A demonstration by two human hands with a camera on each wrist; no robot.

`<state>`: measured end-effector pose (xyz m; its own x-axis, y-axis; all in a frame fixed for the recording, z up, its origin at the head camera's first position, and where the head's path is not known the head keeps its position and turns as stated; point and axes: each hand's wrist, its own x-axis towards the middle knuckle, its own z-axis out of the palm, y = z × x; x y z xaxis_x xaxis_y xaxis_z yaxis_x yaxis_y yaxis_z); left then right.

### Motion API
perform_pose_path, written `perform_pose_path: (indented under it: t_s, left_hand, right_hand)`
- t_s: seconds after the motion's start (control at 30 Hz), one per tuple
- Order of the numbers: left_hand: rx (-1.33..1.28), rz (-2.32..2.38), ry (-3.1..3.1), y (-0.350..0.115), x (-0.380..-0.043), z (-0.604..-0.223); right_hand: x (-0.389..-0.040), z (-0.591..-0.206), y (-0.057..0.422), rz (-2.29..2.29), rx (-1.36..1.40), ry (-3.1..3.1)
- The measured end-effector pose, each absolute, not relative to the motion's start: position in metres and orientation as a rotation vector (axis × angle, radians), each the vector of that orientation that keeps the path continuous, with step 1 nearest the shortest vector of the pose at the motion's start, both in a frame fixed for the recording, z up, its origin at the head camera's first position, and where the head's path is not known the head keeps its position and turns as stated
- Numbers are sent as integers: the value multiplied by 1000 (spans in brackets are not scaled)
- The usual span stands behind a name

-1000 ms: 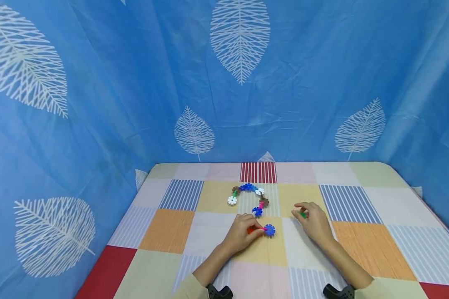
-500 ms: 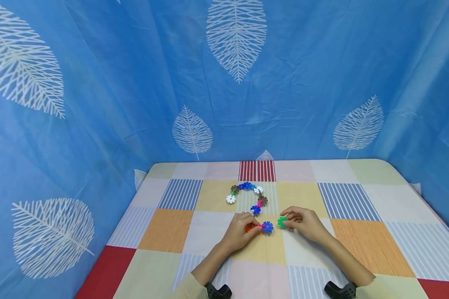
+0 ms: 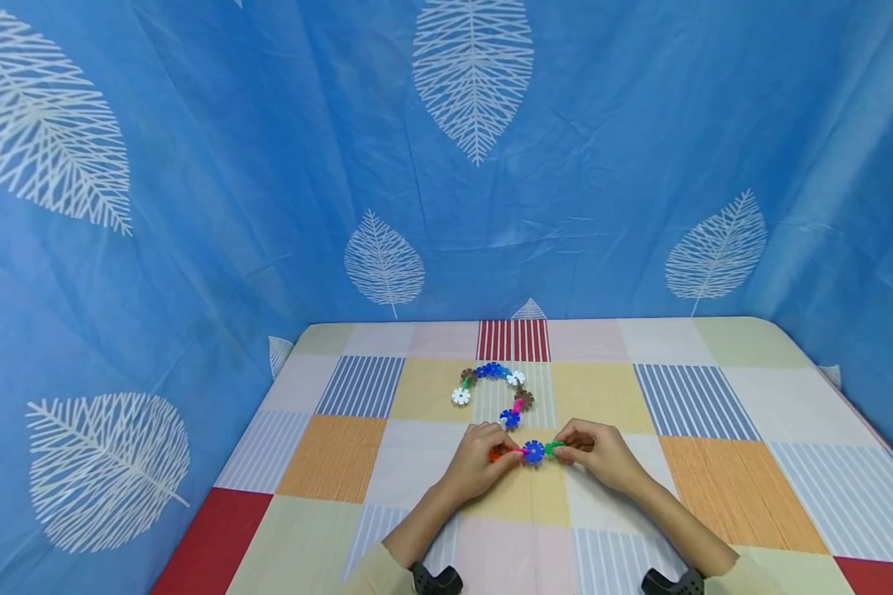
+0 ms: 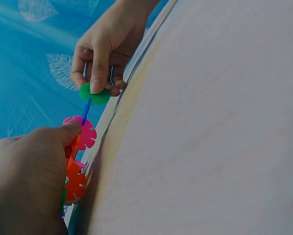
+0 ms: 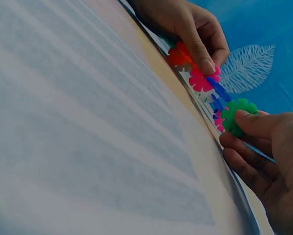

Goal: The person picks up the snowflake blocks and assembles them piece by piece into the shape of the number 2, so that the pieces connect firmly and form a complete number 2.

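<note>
Between finger and thumb, my left hand (image 3: 476, 461) pinches a pink notched snowflake disc (image 5: 203, 81) in a short linked chain. An orange disc (image 4: 75, 182) of that chain sits under the left palm, and a blue disc (image 3: 533, 452) sticks out on the right. My right hand (image 3: 601, 453) pinches a green snowflake disc (image 5: 238, 116) by its face. The green disc's edge meets the blue disc's edge, the two set crosswise to each other. The left fingers partly cover the rest of the held chain.
Beyond the hands, a curved chain of linked snowflake discs (image 3: 494, 370) in blue, white, brown and pink lies on the patchwork tablecloth (image 3: 409, 463). Its near blue disc (image 3: 509, 419) lies close to the left fingers. A blue leaf-print curtain (image 3: 595, 165) hangs behind the table.
My right hand has moved left, bringing the green disc from well apart up to the blue disc. The left hand has kept its hold and stayed nearly in place.
</note>
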<state>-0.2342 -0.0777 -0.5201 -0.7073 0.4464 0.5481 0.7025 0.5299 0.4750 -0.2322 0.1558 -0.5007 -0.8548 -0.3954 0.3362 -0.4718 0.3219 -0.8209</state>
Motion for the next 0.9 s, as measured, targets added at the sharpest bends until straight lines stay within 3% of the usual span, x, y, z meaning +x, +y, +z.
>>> perform_pose_path:
  t_s: [0.2,0.53,0.9]
  left_hand:
    - [-952,-981,-2401,-77,-234,-522]
    - [-967,-969,-2373,-76,-233,-523]
    - [-1021,-983,-2286,-76,-238,-526]
  right_hand:
    - [-223,-485,152,1493,867,-2476]
    - [-238,-521,157,1444,919,-2401]
    - [-238,-529,152,1473,1010,-2253]
